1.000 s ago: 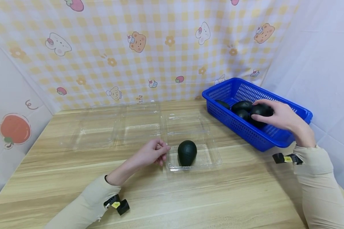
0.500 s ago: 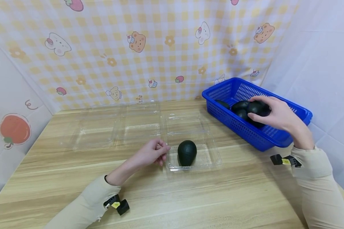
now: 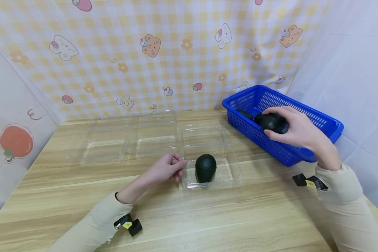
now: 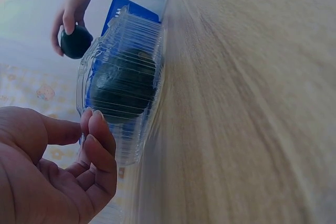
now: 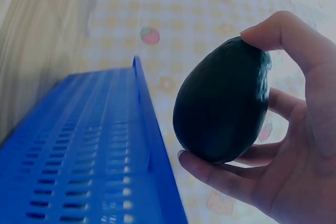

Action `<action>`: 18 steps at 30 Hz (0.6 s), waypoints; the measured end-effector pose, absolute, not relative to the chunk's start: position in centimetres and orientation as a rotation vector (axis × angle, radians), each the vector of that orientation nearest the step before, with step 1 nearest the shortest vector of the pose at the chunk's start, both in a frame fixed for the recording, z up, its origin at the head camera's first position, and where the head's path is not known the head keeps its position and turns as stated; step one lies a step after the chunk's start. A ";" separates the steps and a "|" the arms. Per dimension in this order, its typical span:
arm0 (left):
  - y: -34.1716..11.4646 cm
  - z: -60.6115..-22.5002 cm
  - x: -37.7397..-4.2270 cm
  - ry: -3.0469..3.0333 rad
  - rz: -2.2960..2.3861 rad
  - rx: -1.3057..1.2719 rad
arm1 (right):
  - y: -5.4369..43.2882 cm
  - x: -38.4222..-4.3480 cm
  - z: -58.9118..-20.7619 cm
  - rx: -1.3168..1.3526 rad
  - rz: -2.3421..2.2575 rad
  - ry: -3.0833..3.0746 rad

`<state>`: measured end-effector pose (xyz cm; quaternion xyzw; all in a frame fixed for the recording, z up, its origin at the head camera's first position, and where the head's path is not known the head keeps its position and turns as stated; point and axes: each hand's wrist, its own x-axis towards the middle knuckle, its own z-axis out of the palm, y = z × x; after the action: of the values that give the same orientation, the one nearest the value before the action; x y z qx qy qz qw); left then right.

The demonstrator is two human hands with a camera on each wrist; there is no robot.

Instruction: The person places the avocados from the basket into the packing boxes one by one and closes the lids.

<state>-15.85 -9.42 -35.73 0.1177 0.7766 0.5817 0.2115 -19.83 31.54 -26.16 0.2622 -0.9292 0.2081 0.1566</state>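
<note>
My right hand [image 3: 297, 129] grips a dark green avocado [image 3: 272, 122] between thumb and fingers. In the right wrist view the avocado [image 5: 223, 100] is above the rim of the blue basket [image 5: 121, 145]. More avocados [image 3: 245, 114] lie in the basket, partly hidden behind the held one. On the table an open clear plastic clamshell container [image 3: 236, 171] has one avocado [image 3: 205, 168] standing in its left side. My left hand [image 3: 168, 168] pinches that container's left edge with thumb and fingertips, seen close up in the left wrist view, where the ribbed container wall [image 4: 139, 30] covers the avocado.
Two more open clear containers [image 3: 155, 140] stand to the left on the wooden table [image 3: 189, 217]. A checked cloth [image 3: 189, 66] hangs behind the table, and a white sheet [image 3: 359, 87] is at the right. The blue basket stands at the back right, angled.
My right hand has lifted the avocado and moved it left and toward me over the basket. The left hand and the avocado in the container have stayed still.
</note>
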 end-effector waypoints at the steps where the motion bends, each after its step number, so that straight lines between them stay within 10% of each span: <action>1: -9.4 -35.7 -15.9 2.156 1.616 0.328 | 31.3 -19.7 -26.2 0.764 0.591 -2.655; 18: -9.4 -35.8 -16.0 2.154 1.611 0.322 | 27.6 -18.3 -27.0 0.998 0.580 -2.632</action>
<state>-15.98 -9.42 -35.81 0.1160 0.7767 0.5808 0.2145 -18.33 27.63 -27.03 0.3442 -0.9076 0.2001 0.1333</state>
